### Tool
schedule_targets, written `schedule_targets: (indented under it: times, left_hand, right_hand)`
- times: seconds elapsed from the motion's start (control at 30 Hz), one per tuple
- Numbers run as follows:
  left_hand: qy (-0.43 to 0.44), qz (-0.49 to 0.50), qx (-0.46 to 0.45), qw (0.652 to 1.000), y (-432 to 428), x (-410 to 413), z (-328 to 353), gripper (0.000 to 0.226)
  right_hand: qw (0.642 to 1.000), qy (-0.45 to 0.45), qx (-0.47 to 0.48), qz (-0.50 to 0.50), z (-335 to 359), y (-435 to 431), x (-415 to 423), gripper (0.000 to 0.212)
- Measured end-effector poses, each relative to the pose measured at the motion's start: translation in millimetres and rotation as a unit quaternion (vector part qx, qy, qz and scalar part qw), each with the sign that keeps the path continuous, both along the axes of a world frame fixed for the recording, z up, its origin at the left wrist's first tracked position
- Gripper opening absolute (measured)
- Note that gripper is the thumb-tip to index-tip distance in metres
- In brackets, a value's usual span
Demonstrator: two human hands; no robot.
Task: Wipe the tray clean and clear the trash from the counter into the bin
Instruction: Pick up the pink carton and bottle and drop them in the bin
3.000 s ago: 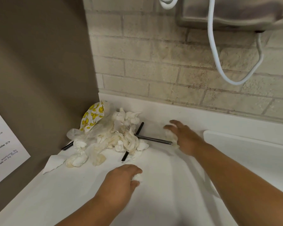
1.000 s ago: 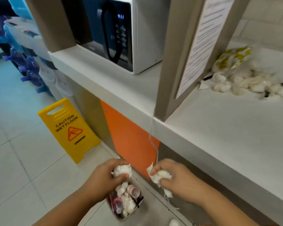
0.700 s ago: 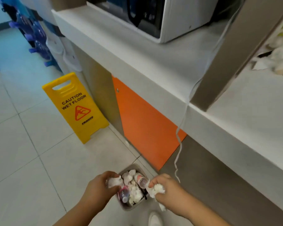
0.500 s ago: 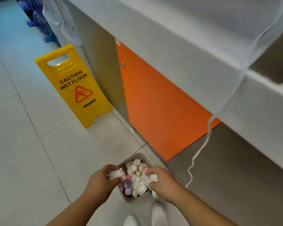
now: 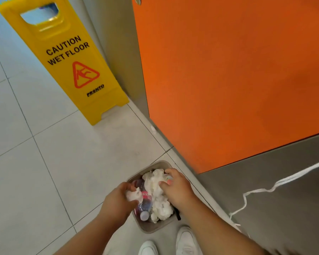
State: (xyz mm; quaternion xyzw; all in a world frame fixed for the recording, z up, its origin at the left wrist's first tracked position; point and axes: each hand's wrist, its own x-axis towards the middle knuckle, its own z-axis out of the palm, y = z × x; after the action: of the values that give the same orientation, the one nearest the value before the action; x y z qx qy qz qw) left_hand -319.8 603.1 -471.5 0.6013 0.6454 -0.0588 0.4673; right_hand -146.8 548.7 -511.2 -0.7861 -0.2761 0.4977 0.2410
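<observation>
A small beige bin (image 5: 156, 229) stands on the tiled floor by my feet. It is packed with crumpled white tissues (image 5: 161, 207) and plastic bottles (image 5: 145, 206). My left hand (image 5: 116, 201) grips a white tissue wad (image 5: 133, 195) at the bin's left rim. My right hand (image 5: 178, 190) is down in the bin's far side, fingers curled over a tissue clump (image 5: 154, 182) on top of the heap. The counter and the tray are out of view.
An orange cabinet door (image 5: 228, 80) rises just behind the bin. A yellow wet-floor sign (image 5: 70, 59) stands at the upper left. A white cord (image 5: 265, 188) dangles along the grey panel at right. My white shoes (image 5: 186, 240) are below the bin.
I have turned from the counter down to the floor bin, carrying tissues in both hands. Both hands have dropped lower, and the right one now sits in the bin on the heap.
</observation>
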Motion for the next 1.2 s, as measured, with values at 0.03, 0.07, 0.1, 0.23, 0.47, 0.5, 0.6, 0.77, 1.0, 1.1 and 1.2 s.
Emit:
schedule_targets:
  times: [0.03, 0.07, 0.1, 0.23, 0.47, 0.5, 0.6, 0.77, 1.0, 1.1, 1.2]
  left_hand:
    - [0.004, 0.001, 0.004, 1.0, 0, 3, -4, 0.026]
    - [0.006, 0.001, 0.007, 1.0, 0, 5, -7, 0.026]
    - [0.008, 0.001, 0.009, 1.0, 1, 8, -11, 0.027]
    - [0.016, -0.008, 0.017, 1.0, 3, 18, -24, 0.028]
    - [0.075, -0.084, 0.023, 0.993, 4, 22, -31, 0.041]
    - [0.075, -0.086, 0.024, 0.993, 3, 20, -27, 0.042]
    - [0.066, -0.107, 0.037, 0.991, 4, 17, -9, 0.042]
    - [0.041, -0.169, 0.072, 0.982, 10, 18, 47, 0.032]
    - [-0.03, -0.264, 0.117, 0.957, 16, 41, 179, 0.027]
    - [-0.075, -0.297, 0.134, 0.943, 14, 50, 238, 0.024]
    - [-0.123, -0.308, 0.152, 0.931, 10, 55, 293, 0.027]
  right_hand:
    - [1.0, -0.003, -0.003, -0.003, -2, -3, 1, 0.038]
    - [1.0, -0.006, -0.007, 0.001, -4, -7, 2, 0.034]
    - [1.0, -0.007, -0.009, 0.007, -5, -12, 3, 0.031]
    - [1.0, 0.023, -0.011, 0.003, -9, -30, 6, 0.022]
    - [0.999, 0.042, 0.001, -0.015, -3, -41, 10, 0.015]
    - [0.999, 0.044, 0.006, -0.023, 0, -41, 10, 0.015]
    - [0.998, 0.053, 0.016, -0.038, 16, -42, 13, 0.016]
    - [0.997, 0.044, 0.051, -0.041, 79, -47, 25, 0.018]
    - [0.993, 0.034, 0.094, -0.062, 225, -64, 46, 0.014]
    - [0.989, 0.02, 0.134, -0.063, 297, -75, 53, 0.015]
    - [0.981, -0.008, 0.181, -0.068, 369, -95, 60, 0.013]
